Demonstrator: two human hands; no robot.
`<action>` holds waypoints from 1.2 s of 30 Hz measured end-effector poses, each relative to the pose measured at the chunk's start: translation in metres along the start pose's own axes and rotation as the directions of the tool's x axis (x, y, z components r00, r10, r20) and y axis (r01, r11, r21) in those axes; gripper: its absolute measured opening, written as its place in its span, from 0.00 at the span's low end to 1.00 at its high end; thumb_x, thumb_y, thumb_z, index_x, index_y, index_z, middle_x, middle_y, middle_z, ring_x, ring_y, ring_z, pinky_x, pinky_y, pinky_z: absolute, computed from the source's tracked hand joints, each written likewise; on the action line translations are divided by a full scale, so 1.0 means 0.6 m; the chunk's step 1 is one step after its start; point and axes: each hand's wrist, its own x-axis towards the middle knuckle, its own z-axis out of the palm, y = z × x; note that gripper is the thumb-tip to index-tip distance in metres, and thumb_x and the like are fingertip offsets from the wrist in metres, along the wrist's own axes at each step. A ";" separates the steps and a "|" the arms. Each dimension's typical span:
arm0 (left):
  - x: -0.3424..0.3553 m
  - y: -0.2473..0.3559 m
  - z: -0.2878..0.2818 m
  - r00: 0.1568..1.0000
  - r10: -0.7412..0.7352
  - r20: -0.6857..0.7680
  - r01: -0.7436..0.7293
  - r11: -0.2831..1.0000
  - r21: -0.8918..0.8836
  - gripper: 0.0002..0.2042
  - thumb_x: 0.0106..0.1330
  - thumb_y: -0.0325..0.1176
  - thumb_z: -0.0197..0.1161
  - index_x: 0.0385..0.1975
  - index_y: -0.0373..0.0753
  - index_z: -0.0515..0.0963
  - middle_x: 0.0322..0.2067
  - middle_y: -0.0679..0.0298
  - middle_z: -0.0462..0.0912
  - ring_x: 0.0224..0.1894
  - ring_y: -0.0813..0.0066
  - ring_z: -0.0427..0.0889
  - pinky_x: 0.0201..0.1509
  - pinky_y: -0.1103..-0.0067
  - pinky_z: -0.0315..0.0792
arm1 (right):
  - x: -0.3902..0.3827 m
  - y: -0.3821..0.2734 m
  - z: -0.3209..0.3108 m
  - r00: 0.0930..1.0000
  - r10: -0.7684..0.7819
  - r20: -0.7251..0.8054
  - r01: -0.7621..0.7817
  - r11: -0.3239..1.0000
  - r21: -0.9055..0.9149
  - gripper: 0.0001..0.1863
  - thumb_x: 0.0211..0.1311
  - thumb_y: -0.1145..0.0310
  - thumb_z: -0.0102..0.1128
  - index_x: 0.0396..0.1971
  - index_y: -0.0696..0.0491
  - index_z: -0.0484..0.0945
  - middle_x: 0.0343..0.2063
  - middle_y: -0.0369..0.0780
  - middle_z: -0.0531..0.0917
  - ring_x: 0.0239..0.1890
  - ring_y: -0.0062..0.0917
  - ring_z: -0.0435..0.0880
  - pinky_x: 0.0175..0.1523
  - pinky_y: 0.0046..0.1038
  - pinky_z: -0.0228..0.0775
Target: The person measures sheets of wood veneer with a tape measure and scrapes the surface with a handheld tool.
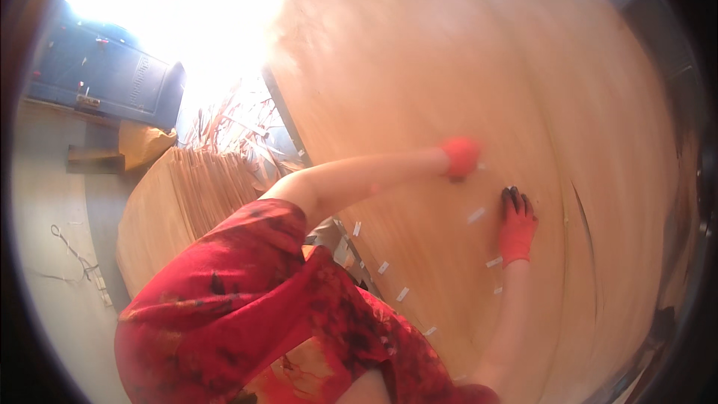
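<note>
Sunlight blows out the upper left of the view, above a dark blue machine cabinet that stands at the far edge of a pale concrete floor. Most of what I see is a wide sheet of light wood veneer spread over the bench, with its grain running away from me and a long dark split curving through it on the right side.

Both my hands wear orange-red gloves. My left hand reaches far out across the sheet with the arm stretched straight; it is blurred, pressed down on the veneer, and I cannot tell whether the fingers are spread or curled. My right hand lies flat on the sheet just beside it and a little nearer to me, fingers held close together and pointing away, their tips dark. It grips nothing, only rests palm down on the wood.

Short strips of white tape sit on the veneer between and around my hands, and more of them run in a loose line along the sheet's near left edge.

Left of the bench a second stack of veneer sheets lies lower down, with a heap of thin wood slivers behind it and a yellowish sack beside it. A loose white cord trails on the floor. My red patterned sleeve fills the lower foreground.
</note>
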 end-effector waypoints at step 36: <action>0.014 -0.448 -0.321 0.983 -0.177 -0.043 0.092 0.686 -0.722 0.11 0.63 0.29 0.64 0.39 0.26 0.78 0.30 0.51 0.86 0.24 0.63 0.87 0.27 0.73 0.84 | 0.497 -0.531 0.033 0.995 0.100 0.005 -0.093 0.898 0.429 0.34 0.63 0.71 0.59 0.70 0.49 0.60 0.65 0.44 0.72 0.69 0.39 0.65 0.63 0.43 0.58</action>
